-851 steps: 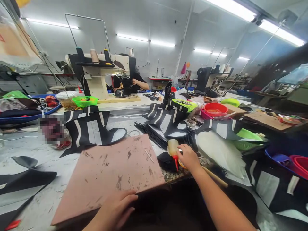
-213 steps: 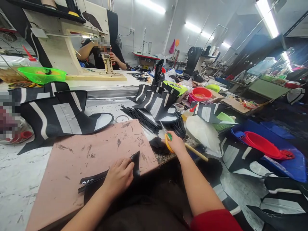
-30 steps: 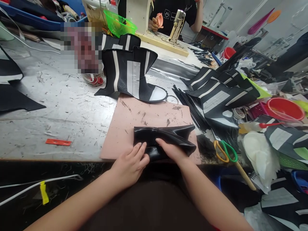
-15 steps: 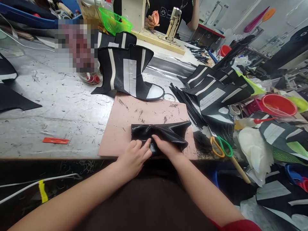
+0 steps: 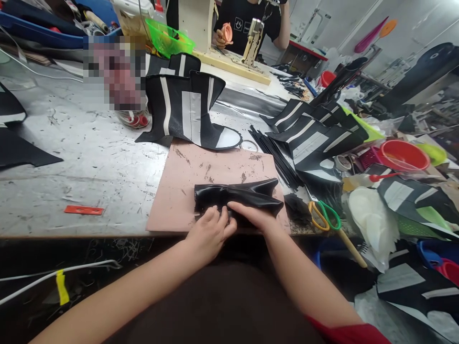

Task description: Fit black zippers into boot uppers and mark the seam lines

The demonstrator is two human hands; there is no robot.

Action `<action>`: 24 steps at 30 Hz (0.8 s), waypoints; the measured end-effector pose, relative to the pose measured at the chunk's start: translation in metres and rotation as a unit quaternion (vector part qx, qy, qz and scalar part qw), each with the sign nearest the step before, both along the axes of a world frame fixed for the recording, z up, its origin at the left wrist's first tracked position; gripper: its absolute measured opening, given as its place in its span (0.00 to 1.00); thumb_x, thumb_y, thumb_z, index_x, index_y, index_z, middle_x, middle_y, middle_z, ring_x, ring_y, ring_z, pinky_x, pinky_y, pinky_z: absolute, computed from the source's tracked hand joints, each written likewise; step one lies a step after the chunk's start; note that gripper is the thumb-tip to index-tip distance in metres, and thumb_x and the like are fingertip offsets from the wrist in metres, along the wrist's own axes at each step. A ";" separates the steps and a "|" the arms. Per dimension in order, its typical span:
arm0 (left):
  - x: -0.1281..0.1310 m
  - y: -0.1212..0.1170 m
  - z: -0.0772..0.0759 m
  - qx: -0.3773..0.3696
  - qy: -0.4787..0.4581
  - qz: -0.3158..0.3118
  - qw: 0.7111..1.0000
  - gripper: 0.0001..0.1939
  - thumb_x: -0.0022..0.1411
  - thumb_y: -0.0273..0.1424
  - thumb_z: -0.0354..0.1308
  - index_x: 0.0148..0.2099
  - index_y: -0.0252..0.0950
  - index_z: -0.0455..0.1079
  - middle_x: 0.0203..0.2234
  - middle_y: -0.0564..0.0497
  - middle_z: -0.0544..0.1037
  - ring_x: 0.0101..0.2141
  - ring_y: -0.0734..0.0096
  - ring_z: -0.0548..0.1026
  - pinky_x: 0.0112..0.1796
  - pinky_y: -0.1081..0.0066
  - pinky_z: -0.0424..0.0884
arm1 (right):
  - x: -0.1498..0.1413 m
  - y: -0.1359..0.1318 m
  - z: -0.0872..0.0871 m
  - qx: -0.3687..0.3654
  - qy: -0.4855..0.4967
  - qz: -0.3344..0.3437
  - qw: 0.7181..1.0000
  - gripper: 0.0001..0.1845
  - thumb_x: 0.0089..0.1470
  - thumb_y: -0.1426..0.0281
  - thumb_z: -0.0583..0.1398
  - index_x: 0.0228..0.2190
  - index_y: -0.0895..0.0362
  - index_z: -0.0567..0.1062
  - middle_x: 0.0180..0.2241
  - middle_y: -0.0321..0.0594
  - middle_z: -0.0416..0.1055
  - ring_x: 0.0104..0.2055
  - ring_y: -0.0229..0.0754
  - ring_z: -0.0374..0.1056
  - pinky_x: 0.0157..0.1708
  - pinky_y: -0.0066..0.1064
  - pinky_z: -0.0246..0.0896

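Observation:
A glossy black leather boot upper (image 5: 247, 192) lies folded lengthwise on the pink board (image 5: 168, 191), near the front edge of the bench. My left hand (image 5: 210, 231) has curled fingers pinching the leather's near edge left of centre. To its right, my right hand (image 5: 253, 216) grips the same piece, thumb on top and the other fingers hidden beneath it. Behind the board, an opened-out boot upper (image 5: 175, 112) shows its black inner side with white and grey strips. Scissors (image 5: 324, 215) with green and orange handles lie to the right of my hands.
Black strips (image 5: 276, 157) and more boot uppers (image 5: 308, 138) lie at the right. An orange-red flat tool (image 5: 83, 210) rests at the left. Beyond stand a green basket (image 5: 168, 40) and a sewing machine (image 5: 251, 43), with a person behind. A red basin (image 5: 405, 155) is far right.
My left hand has shifted slightly right along the near edge, and its pointing finger is now curled. The leather's right end lies differently, its folds spread in a V. The view has turned a little.

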State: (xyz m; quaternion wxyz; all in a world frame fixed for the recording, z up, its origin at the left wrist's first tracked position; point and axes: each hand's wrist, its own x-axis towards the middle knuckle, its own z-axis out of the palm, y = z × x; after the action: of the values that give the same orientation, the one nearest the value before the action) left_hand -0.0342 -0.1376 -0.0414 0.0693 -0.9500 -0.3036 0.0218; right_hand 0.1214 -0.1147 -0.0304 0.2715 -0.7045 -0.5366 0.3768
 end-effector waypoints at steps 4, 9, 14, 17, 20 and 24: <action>0.006 -0.001 -0.008 0.035 -0.009 0.016 0.999 0.25 0.61 0.35 0.47 0.60 0.35 0.55 0.50 0.38 0.68 0.45 0.50 0.69 0.45 0.57 0.56 | 0.014 -0.011 0.002 0.029 -0.043 -0.139 0.989 0.22 0.44 0.56 0.59 0.37 0.59 0.75 0.39 0.47 0.74 0.45 0.53 0.68 0.48 0.47 0.62; 0.006 -0.006 -0.019 0.075 -0.058 0.016 0.995 0.22 0.60 0.31 0.47 0.56 0.34 0.62 0.49 0.38 0.69 0.48 0.49 0.67 0.45 0.57 0.55 | 0.038 -0.006 -0.003 0.118 -0.130 -0.009 0.984 0.23 0.44 0.59 0.59 0.43 0.53 0.73 0.47 0.41 0.70 0.54 0.49 0.61 0.58 0.41 0.49; 0.006 -0.004 -0.024 0.092 -0.094 0.006 0.991 0.21 0.59 0.32 0.49 0.54 0.31 0.64 0.49 0.35 0.69 0.49 0.49 0.67 0.44 0.59 0.57 | 0.054 0.004 -0.005 -0.014 -0.138 0.012 0.990 0.28 0.46 0.55 0.58 0.47 0.57 0.71 0.49 0.45 0.69 0.55 0.50 0.60 0.56 0.42 0.52; 0.010 -0.003 -0.023 0.085 -0.099 0.010 0.991 0.20 0.60 0.34 0.50 0.52 0.32 0.65 0.51 0.36 0.67 0.47 0.50 0.68 0.43 0.59 0.57 | 0.052 0.005 -0.006 -0.003 -0.140 0.028 0.990 0.24 0.47 0.58 0.58 0.45 0.57 0.72 0.47 0.45 0.70 0.54 0.49 0.61 0.56 0.41 0.53; 0.014 -0.002 -0.021 0.072 -0.089 0.020 0.993 0.20 0.59 0.35 0.51 0.52 0.32 0.65 0.51 0.35 0.67 0.49 0.50 0.66 0.45 0.59 0.57 | 0.048 0.006 -0.008 0.060 -0.124 0.045 0.989 0.21 0.48 0.64 0.59 0.45 0.57 0.72 0.47 0.45 0.70 0.53 0.47 0.62 0.55 0.39 0.55; 0.018 -0.001 -0.013 0.056 -0.052 0.012 0.997 0.23 0.57 0.38 0.53 0.52 0.30 0.64 0.52 0.33 0.66 0.51 0.49 0.64 0.46 0.59 0.58 | 0.047 0.007 -0.010 0.085 -0.095 0.040 0.991 0.19 0.48 0.65 0.59 0.43 0.58 0.72 0.45 0.47 0.71 0.51 0.48 0.65 0.53 0.40 0.58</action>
State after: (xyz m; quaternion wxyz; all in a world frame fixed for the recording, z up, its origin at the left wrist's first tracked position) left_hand -0.0164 -0.1384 -0.0547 0.1064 -0.9407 -0.3191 -0.0441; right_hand 0.1686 -0.1080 -0.0405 0.2629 -0.6895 -0.6176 0.2722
